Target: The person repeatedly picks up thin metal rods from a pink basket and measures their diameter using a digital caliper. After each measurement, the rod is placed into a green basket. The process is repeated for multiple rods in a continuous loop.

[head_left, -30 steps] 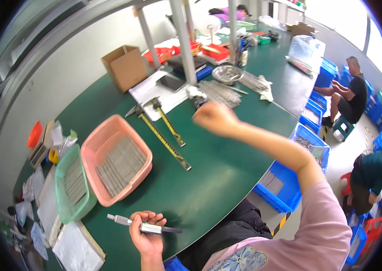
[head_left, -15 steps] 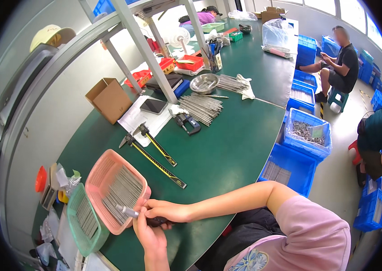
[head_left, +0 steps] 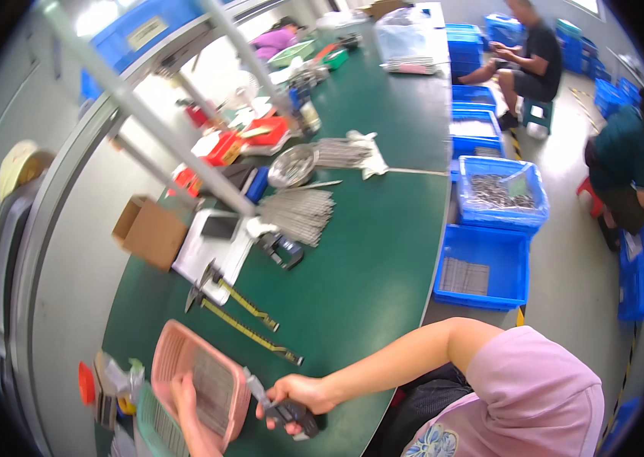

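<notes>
My right hand [head_left: 303, 391] is closed around a dark micrometer [head_left: 290, 415], whose grey barrel points up and left. Over the pink basket [head_left: 241, 411], my left hand [head_left: 187, 401] reaches in at its left side, where thin metal rods [head_left: 214, 385] lie in a row. Motion blur hides whether those fingers grip a rod. Against the pink basket stands a green basket [head_left: 147, 419] with more rods, partly covered by my left forearm. Two calipers with yellow-marked scales, a longer caliper [head_left: 249, 330] and a shorter caliper [head_left: 247, 302], lie beyond the baskets.
Farther back on the green table are another micrometer [head_left: 282, 250], a rod pile [head_left: 299, 215], a metal bowl [head_left: 293, 166] and a cardboard box [head_left: 153, 234]. Grey shelf posts [head_left: 147, 122] rise at left. Blue bins [head_left: 516, 286] line the table's right edge; people sit beyond.
My left hand has left the micrometer and moved left into the pink basket. The micrometer stays in my right hand, now apart from the basket. The whole view has shifted and turned.
</notes>
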A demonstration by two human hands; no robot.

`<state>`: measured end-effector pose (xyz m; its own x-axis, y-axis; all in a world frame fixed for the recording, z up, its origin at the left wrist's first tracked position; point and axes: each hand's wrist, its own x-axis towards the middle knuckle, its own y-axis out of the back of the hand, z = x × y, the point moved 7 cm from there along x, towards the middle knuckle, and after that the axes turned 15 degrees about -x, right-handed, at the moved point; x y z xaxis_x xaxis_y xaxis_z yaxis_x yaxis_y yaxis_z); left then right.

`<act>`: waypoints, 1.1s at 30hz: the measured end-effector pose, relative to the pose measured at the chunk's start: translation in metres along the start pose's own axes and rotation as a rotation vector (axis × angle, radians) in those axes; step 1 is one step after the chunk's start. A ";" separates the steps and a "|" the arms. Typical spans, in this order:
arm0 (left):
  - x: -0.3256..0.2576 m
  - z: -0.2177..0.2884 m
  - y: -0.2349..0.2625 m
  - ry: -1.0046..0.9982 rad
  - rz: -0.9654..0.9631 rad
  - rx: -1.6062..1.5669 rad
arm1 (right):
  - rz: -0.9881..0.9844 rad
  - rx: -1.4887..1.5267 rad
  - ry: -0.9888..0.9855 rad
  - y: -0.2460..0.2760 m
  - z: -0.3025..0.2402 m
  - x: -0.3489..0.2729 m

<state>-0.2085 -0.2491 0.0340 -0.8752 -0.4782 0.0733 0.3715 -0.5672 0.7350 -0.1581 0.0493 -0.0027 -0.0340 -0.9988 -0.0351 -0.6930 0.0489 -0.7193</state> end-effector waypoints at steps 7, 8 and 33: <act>-0.028 0.049 -0.040 -0.138 0.000 0.391 | 0.106 0.249 -0.104 0.017 0.032 0.009; -0.030 0.052 -0.033 -0.085 0.021 0.392 | 0.037 0.265 -0.091 0.020 0.036 0.020; -0.030 0.020 0.016 -0.122 0.333 0.309 | 0.068 -0.022 -0.094 0.006 0.008 -0.001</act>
<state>-0.1821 -0.2306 0.0568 -0.7609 -0.5078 0.4039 0.5446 -0.1615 0.8230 -0.1565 0.0503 -0.0126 -0.0144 -0.9888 -0.1487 -0.7069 0.1152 -0.6979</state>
